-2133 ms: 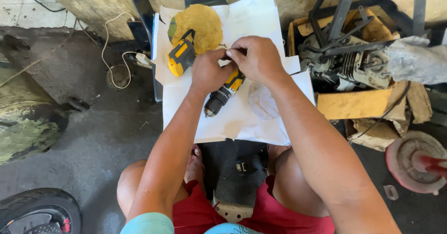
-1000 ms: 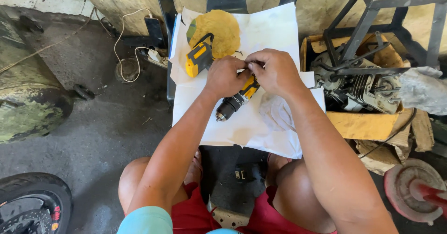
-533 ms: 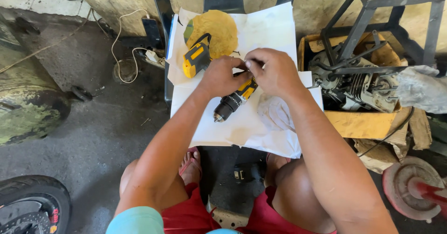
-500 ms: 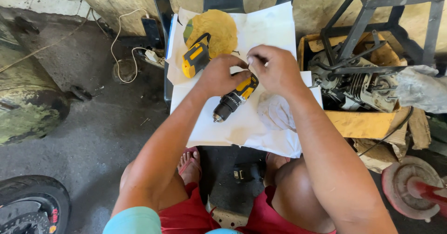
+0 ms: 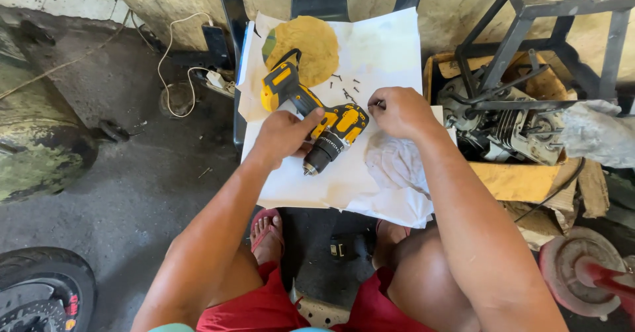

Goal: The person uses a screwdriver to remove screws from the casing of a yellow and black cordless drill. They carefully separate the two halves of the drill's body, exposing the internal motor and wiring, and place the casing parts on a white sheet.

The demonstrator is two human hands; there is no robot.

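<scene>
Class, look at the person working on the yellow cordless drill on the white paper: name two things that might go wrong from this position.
The small dark screws lie loose on the white paper, so a nudge might scatter them to the floor. The left hand steadies the yellow cordless drill only lightly; it may roll while the right hand works beside it.

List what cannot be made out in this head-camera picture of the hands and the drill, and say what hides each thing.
- Right hand: what its fingertips pinch is hidden by the hand itself.
- Drill: its underside and part of the body are covered by the left hand.
- Screws on the paper: too small to count or type.
- Tyre: cut off by the picture's left and bottom edges.
</scene>
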